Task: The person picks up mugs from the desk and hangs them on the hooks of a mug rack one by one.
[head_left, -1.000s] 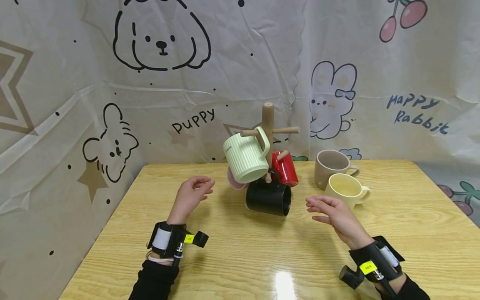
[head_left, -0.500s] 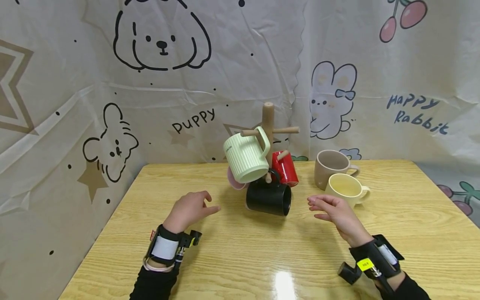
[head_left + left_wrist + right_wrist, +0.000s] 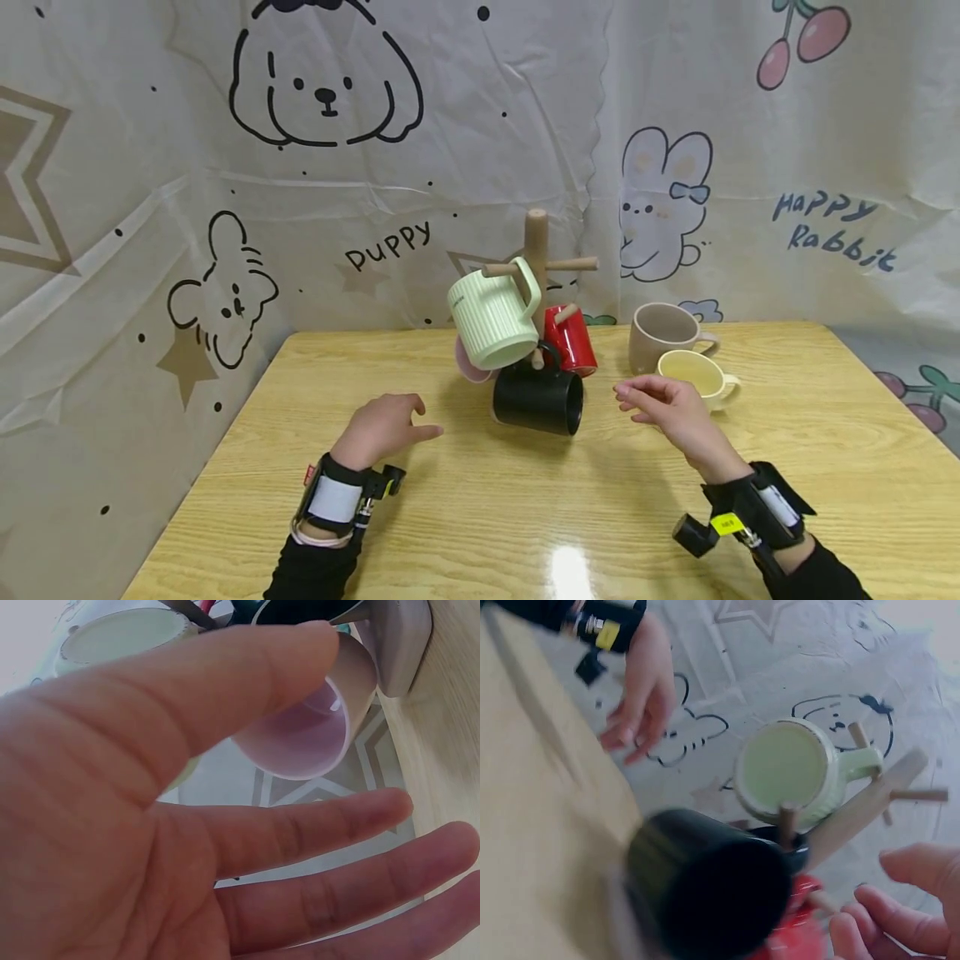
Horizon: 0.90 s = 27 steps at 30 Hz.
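Observation:
My left hand (image 3: 384,429) hovers over the table left of the mug tree, thumb and fingers spread, holding nothing. Its thumb (image 3: 247,675) overlaps a pink mug (image 3: 304,739) in the left wrist view. My right hand (image 3: 671,410), fingers loosely bent and nothing in them, is in front of a yellow cup (image 3: 693,371). Between the hands stands the wooden mug tree (image 3: 536,237). A ribbed light green mug (image 3: 491,321) hangs by its handle from an upper peg. Lower down hang a black mug (image 3: 534,402), tipped sideways, and a red mug (image 3: 572,342). The green mug partly hides the pink one.
A taupe mug (image 3: 654,342) stands upright behind the yellow cup, at the back right of the wooden table (image 3: 480,517). A printed cloth (image 3: 337,192) hangs behind the table and along its left side. One upper peg (image 3: 573,264) points right without a mug.
My left hand has drawn back toward me and turned, its back now facing up and its thumb stretched right. My right hand has shifted slightly forward. The mugs stay in place.

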### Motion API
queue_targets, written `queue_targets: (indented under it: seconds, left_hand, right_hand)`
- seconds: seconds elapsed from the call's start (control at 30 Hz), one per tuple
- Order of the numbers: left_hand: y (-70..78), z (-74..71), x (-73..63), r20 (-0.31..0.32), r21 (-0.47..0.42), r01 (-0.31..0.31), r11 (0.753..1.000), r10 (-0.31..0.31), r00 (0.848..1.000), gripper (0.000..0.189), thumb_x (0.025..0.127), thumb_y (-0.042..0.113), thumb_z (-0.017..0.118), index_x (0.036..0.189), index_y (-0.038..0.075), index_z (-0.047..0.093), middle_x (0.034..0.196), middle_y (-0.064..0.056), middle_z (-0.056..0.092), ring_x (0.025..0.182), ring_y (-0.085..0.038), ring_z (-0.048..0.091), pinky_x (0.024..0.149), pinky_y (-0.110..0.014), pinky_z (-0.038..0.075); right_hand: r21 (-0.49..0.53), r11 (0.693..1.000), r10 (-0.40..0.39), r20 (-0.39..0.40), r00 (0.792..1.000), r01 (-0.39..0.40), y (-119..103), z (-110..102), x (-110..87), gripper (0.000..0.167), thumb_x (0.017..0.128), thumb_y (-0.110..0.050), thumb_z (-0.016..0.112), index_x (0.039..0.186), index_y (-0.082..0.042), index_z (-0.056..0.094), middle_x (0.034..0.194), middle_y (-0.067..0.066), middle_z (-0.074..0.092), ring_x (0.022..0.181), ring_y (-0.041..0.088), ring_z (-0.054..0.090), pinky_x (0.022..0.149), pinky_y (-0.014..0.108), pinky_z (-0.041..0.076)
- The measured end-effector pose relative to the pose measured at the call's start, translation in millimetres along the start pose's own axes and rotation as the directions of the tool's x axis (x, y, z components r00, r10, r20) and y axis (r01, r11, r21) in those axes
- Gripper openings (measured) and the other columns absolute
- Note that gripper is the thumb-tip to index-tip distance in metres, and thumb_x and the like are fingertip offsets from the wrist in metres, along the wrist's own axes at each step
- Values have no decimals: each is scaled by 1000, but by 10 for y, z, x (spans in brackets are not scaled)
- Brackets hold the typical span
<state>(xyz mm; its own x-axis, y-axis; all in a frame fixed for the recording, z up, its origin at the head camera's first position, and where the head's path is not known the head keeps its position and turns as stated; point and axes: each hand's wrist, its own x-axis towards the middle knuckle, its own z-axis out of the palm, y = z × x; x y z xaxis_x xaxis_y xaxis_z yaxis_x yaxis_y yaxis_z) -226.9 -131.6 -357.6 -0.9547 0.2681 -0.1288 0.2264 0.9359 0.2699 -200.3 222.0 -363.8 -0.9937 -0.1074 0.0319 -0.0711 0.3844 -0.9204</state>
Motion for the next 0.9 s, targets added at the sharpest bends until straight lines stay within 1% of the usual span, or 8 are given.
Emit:
queue_targets:
  seconds: [0.1,0.17,0.27,0.37,0.5,0.7,0.8,0.9]
  left_hand:
    - [5,9,0,4,6,2,1000,-2,1000,43,81,38,66,103,1,63,85,-9,68,63,-15,54,53,-27,41]
    - [5,13,0,4,11,4,1000,-4,1000,43,81,38,66,103,1,63,85,-9,68,63,-14,54,54,-27,41]
    - [2,19,2,7,18,9,1000,-9,1000,44,81,39,66,104,1,63,87,-9,68,64,-15,55,55,-28,43]
    - [1,28,5,14,22,11,1000,-12,1000,45,81,39,66,105,1,63,88,-9,68,66,-15,56,57,-29,44]
    - [7,56,15,26,19,9,1000,-10,1000,45,81,39,66,105,2,63,90,-10,68,68,-16,57,59,-30,45]
    - [41,95,29,26,36,-10,999,9,1000,45,80,40,66,104,2,63,95,-11,68,79,-21,63,66,-35,48]
    - [58,105,32,29,40,-16,999,15,999,45,80,41,66,104,3,63,96,-11,68,81,-23,63,66,-36,49]
    - [75,105,29,32,41,-18,999,16,999,45,80,41,66,104,3,63,96,-11,68,81,-23,63,66,-36,49]
  right_hand:
    - [-159,980,-135,-71,988,122,-249,-45,123,39,92,-35,55,111,-1,61,101,11,66,82,5,59,74,24,51]
    - [-281,939,-240,-113,964,200,-441,-69,240,37,91,-36,55,109,-4,63,101,12,67,82,10,59,73,26,49]
    - [-383,882,-354,-157,922,273,-678,-94,441,36,90,-34,58,109,-3,62,100,14,67,86,21,60,77,34,50]
    - [-426,858,-388,-169,906,288,-824,-84,621,42,88,-33,61,114,0,58,103,17,64,94,28,59,85,43,48]
    - [-499,811,-434,-161,887,306,-917,-40,771,42,87,-30,63,114,1,57,101,17,62,98,30,58,88,45,46]
    - [-581,739,-521,-173,836,341,-959,-5,866,27,88,-27,62,94,-1,62,86,15,62,81,29,59,68,37,48]
    - [-626,695,-560,-163,812,353,-957,-14,890,25,87,-26,63,83,-2,60,79,14,62,68,26,55,57,31,39]
    - [-653,660,-594,-150,790,373,-940,-24,902,26,87,-26,63,76,-3,56,69,13,57,59,23,46,53,27,31]
